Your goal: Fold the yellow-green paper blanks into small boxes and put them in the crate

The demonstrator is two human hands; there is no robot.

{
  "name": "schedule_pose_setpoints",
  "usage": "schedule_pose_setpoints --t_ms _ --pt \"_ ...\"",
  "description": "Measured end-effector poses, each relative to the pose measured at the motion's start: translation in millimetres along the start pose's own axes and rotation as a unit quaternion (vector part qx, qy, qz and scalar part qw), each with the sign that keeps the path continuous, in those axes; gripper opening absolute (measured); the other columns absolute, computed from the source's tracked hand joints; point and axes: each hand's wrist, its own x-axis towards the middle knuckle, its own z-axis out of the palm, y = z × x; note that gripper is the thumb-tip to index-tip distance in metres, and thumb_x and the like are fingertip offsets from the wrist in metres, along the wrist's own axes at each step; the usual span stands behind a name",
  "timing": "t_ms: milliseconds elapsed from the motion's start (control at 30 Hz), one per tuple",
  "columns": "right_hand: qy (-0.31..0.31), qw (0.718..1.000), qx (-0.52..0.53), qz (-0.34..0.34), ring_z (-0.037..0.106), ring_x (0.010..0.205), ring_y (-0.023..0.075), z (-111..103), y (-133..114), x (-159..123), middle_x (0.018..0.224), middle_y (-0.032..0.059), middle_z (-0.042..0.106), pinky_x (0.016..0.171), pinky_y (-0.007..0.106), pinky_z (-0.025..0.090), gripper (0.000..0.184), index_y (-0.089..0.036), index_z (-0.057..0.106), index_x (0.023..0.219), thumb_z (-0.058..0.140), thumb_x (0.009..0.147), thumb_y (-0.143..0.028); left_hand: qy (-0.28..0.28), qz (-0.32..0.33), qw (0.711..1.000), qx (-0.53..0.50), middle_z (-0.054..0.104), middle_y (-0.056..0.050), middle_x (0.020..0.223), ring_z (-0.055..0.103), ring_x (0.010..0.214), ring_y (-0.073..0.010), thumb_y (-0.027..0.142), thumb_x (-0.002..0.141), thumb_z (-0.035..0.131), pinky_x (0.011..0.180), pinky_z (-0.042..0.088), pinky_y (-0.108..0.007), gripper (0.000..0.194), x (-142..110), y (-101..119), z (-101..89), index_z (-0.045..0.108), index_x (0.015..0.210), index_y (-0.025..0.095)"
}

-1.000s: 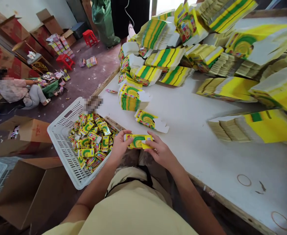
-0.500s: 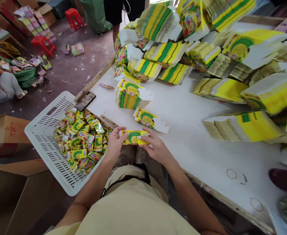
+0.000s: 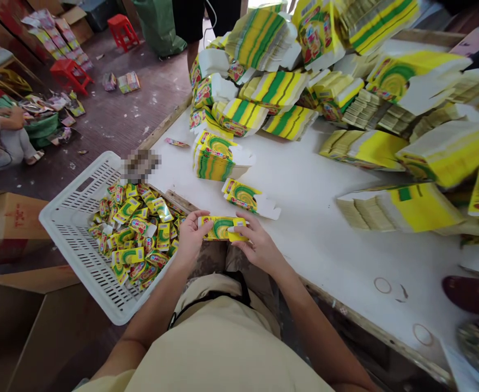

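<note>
A small yellow and green carton (image 3: 222, 227) is held between both hands at the near edge of the white table (image 3: 316, 239). My left hand (image 3: 191, 239) grips its left end, fingers curled round it. Pinching the right end is my right hand (image 3: 255, 247), thumb on the carton's flap. Just beyond lies a flat carton blank (image 3: 245, 197) and a short stack of blanks (image 3: 214, 159). To the left a white slotted basket (image 3: 79, 239) holds several folded cartons of the same print.
Large piles of flat yellow and green blanks (image 3: 304, 71) cover the far and right side of the table. Brown cardboard boxes (image 3: 14, 218) stand on the floor at left. A person sits on the floor at far left, near red stools (image 3: 70, 73).
The view shifted left and down a second ago, then steadied. Both hands stay on the carton, working its right end; the carton sits slightly higher in view.
</note>
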Motion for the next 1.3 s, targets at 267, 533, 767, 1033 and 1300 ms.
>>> schedule_pose_setpoints --t_ms 267,533,767,1033,1300 --pt "0.110 0.991 0.043 0.066 0.049 0.126 0.0304 22.9 -1.5 6.0 0.133 0.0146 0.050 0.107 0.052 0.042 0.059 -0.022 0.040 0.133 0.068 0.081 -0.030 -0.050 0.000 0.995 0.085 0.065 0.001 0.073 0.059 0.065 -0.0119 0.039 0.069 0.078 0.065 0.049 -0.024 0.039 -6.9 0.2 4.5 0.064 0.099 0.018" --pt "0.163 0.972 -0.128 0.112 0.057 0.106 0.0325 -12.0 42.5 33.4 0.112 0.0164 0.063 0.094 0.053 0.048 0.041 -0.016 0.053 0.124 0.063 0.087 -0.031 0.256 0.151 0.821 0.488 0.058 -0.007 0.099 0.056 0.097 -0.0253 0.040 0.078 0.063 0.090 0.046 -0.040 0.032 10.6 43.0 -123.9 0.068 0.101 0.018" --pt "0.167 0.958 -0.211 0.105 0.056 0.095 0.0323 -6.7 69.9 39.3 0.100 0.0153 0.061 0.086 0.052 0.048 0.032 -0.015 0.054 0.113 0.058 0.081 -0.018 0.210 0.021 0.784 0.583 0.052 -0.021 0.130 0.039 0.131 -0.0420 0.029 0.067 0.073 0.107 0.026 -0.058 0.045 4.8 3.8 -166.3 0.064 0.109 0.014" --pt "0.211 0.963 0.090 0.138 0.060 0.072 0.0179 2.1 29.3 29.9 0.083 -0.0014 0.056 0.067 0.033 0.055 0.051 -0.025 0.040 0.113 0.073 0.075 -0.034 -0.041 0.078 0.953 0.289 0.070 -0.010 0.104 0.065 0.098 -0.0246 0.045 0.072 0.074 0.093 0.047 -0.039 0.050 -0.9 0.0 -84.5 0.062 0.114 0.021" --pt "0.099 0.955 0.263 0.096 0.064 0.080 0.0177 33.6 -38.8 11.4 0.092 0.0025 0.063 0.072 0.032 0.056 0.040 -0.027 0.046 0.113 0.070 0.083 -0.037 -0.049 0.049 0.985 -0.156 0.062 -0.004 0.081 0.063 0.080 -0.0201 0.071 0.071 0.063 0.080 0.052 -0.037 0.052 -8.0 3.4 48.2 0.058 0.087 0.022"
